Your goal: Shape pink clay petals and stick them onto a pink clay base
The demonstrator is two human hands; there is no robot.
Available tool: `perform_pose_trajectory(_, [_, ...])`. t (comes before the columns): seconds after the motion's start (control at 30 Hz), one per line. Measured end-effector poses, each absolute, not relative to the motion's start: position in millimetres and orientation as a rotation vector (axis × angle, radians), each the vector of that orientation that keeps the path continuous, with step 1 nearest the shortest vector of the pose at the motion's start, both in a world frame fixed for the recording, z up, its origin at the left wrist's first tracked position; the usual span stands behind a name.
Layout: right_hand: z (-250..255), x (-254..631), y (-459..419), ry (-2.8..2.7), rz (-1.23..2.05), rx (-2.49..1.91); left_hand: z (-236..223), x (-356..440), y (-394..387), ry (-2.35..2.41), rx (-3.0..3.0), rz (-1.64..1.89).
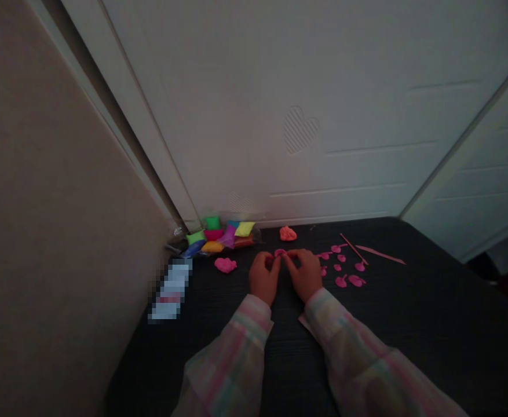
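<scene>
Between my fingertips is a small piece of pink modelling clay (280,253), pinched from both sides. My left hand (263,276) grips its left edge with thumb and fingers. From the right, my right hand (304,272) holds it the same way, and the fingers partly cover it. Just right of my right hand lie several small flat pink clay pieces (341,281), some with thin tails. A lump of pink clay (225,265) rests left of my left hand, and an orange clay lump (287,233) sits behind both hands.
Colourful clay packets (212,247) are heaped at the back left against the white panel (344,116). A blurred-out pale strip (172,289) lies at the left edge of the black table (236,324). Two thin pink tools (379,254) lie at the right.
</scene>
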State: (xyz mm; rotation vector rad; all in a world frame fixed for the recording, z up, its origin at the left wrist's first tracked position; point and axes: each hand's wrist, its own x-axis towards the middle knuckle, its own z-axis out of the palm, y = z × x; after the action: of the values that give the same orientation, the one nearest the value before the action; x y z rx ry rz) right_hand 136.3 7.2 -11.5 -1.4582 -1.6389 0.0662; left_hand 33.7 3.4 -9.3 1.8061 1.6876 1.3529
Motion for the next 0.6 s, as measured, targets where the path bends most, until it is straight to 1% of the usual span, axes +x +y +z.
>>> perform_pose_trajectory(0.23, [-11.9,136.0,7.5,-1.633,0.074,-1.438,-9.0,33.7,3.6,1.605,1.896,1.352])
perform_pose_trajectory(0.6, [-11.1,135.7,6.9,-1.601,0.085,-1.424,-11.4,33.3,3.9,1.609,1.950,1.347])
